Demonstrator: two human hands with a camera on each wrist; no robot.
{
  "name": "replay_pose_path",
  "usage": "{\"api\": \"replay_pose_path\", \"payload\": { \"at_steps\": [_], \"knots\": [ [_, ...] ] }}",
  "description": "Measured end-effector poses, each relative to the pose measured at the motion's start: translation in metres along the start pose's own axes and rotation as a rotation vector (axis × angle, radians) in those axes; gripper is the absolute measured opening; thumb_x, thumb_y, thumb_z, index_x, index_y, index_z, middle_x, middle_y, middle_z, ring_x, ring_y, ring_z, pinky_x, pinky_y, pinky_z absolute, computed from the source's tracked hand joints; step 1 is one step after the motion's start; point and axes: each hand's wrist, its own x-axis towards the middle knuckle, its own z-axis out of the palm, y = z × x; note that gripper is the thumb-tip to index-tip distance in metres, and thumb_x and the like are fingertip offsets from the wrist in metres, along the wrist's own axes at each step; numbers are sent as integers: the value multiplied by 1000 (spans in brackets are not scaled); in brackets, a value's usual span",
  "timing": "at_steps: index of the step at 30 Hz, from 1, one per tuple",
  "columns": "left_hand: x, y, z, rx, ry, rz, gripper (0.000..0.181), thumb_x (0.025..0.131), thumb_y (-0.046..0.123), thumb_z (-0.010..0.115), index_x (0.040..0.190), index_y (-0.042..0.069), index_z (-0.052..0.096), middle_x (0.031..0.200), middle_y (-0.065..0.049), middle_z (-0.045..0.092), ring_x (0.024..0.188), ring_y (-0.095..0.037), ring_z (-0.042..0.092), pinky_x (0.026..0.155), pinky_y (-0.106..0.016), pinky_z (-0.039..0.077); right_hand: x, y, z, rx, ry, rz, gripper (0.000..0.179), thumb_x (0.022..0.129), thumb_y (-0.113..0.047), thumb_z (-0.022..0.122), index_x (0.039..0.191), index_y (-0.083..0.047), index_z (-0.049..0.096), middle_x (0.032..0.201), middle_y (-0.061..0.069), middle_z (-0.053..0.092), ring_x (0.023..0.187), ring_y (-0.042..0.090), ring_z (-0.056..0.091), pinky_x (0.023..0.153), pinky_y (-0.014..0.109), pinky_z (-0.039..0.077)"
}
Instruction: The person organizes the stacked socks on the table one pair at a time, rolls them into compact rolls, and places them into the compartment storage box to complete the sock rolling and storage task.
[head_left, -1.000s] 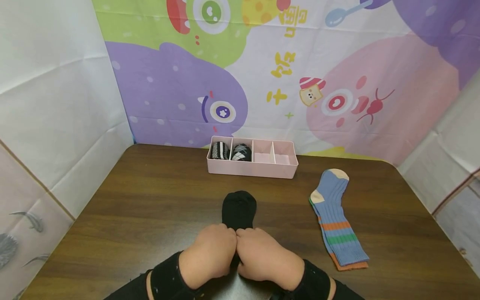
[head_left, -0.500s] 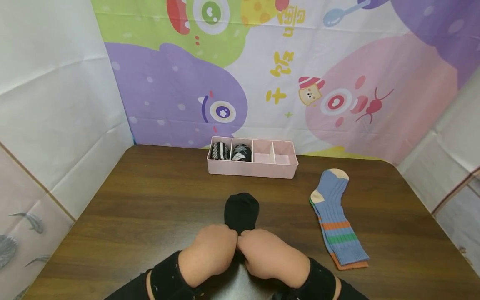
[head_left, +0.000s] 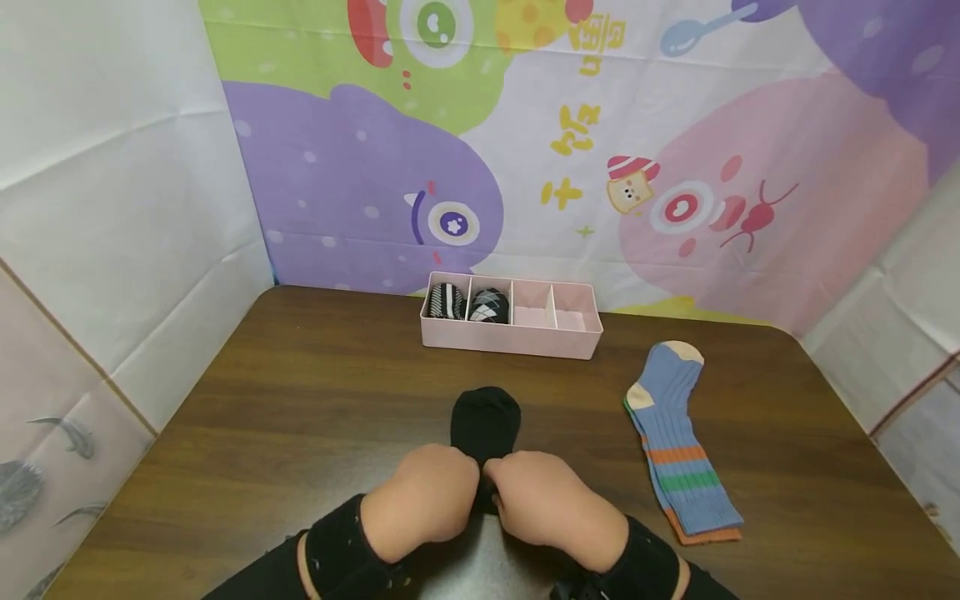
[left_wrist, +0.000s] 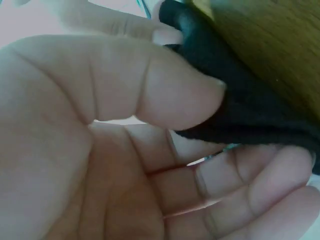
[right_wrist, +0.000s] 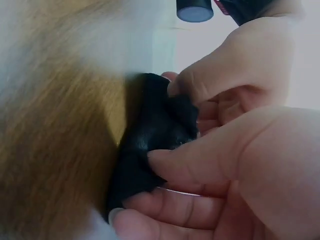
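A black sock [head_left: 485,423] lies on the table with its rounded end pointing away from me. My left hand [head_left: 431,492] pinches its near edge between thumb and fingers. Beside it, my right hand [head_left: 551,500] grips the same edge; the two hands almost meet in the head view. In the left wrist view the thumb presses on the dark cloth [left_wrist: 250,105], with fingertips under it. The right wrist view shows both thumbs on the bunched black fabric [right_wrist: 155,125]. From the head camera, most fingertips are hidden under the hands.
A pink divided box [head_left: 510,337] stands at the back; a striped rolled sock [head_left: 447,302] and an argyle rolled sock [head_left: 490,306] sit in its two left compartments. To the right lies a pair of blue socks [head_left: 678,442] with orange and green stripes. A printed cloth [head_left: 570,242] hangs behind the table.
The right hand has shifted slightly right and away from the left, and more black cloth shows between them. The sock's rounded end sits slightly farther right. The head view has shifted a little.
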Motion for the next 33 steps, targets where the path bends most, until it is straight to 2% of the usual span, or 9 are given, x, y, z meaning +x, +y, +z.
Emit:
{"api": "replay_pose_path", "payload": {
  "at_steps": [3,5,8,11,15,21,23,28,33],
  "knots": [
    [-1,0,0,8,2,34,28,82,29,75,102,10,69,82,-2,62,70,-17,58,66,-36,53,2,2,1,61,-1,20,11,89,-19,66,82,-20,58,67,-8,52,58,9,49,54,29,43],
    [-1,1,1,20,25,57,34,83,31,74,110,11,68,88,-3,62,74,-17,58,65,-36,53,3,4,1,114,-2,34,12,89,-18,65,81,-20,56,66,-8,50,57,9,47,53,29,41],
    [-1,3,4,32,73,70,22,87,29,71,103,13,70,85,-3,59,71,-15,56,58,-33,52,5,6,2,195,-4,57,14,88,-17,64,79,-19,54,64,-7,48,54,10,44,51,28,37],
    [0,4,6,34,98,66,9,89,21,69,93,12,70,78,-2,59,67,-14,55,57,-31,51,7,8,3,227,10,66,16,86,-17,67,79,-19,52,65,-7,48,55,10,43,51,27,35],
    [4,-1,9,-15,118,55,8,88,16,70,90,10,65,72,-3,59,67,-16,59,61,-31,52,10,7,3,136,72,32,21,85,-19,70,79,-21,50,68,-8,48,57,10,44,53,27,38],
    [11,-15,10,-240,154,31,17,89,9,67,99,4,55,70,-4,53,58,-15,54,52,-29,45,9,3,4,-2,148,-30,25,87,-16,69,72,-21,48,66,-8,44,56,9,41,53,26,37],
    [13,-19,10,-241,175,40,17,87,10,69,95,5,55,70,-3,53,62,-16,55,55,-29,46,8,1,5,-27,154,-48,23,87,-19,69,72,-21,51,67,-8,44,57,9,41,53,26,37],
    [16,-24,11,-171,213,40,16,82,15,76,81,10,61,74,-3,57,73,-19,58,65,-32,51,6,-2,5,-114,171,-65,21,83,-32,75,77,-20,59,73,-8,48,63,8,47,55,27,42],
    [19,-25,12,-176,276,51,21,85,16,73,68,15,61,69,0,56,67,-17,57,63,-31,51,6,-4,7,-135,228,-106,15,83,-19,75,92,-17,64,79,-5,55,67,9,53,58,26,46]
  ]
}}
